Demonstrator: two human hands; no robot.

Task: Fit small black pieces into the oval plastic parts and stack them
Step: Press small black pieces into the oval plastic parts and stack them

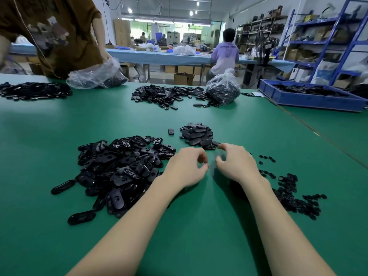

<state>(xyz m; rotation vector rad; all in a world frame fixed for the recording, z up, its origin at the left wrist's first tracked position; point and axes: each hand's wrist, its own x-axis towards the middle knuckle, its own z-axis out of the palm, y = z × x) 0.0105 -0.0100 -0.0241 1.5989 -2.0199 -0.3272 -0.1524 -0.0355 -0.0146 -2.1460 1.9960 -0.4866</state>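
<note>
green table [199, 226]: left hand [186, 169] and right hand [237, 164] curled, close together.

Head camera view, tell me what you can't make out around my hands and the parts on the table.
- Between the left hand and right hand: motion blur hides whether either pinches a piece.
- Tied clear bag: crumpled plastic blurs its black contents.
- Blue tray: the right edge cuts it off.
- Small black pieces: too small to show shape; the right forearm covers some.
</note>
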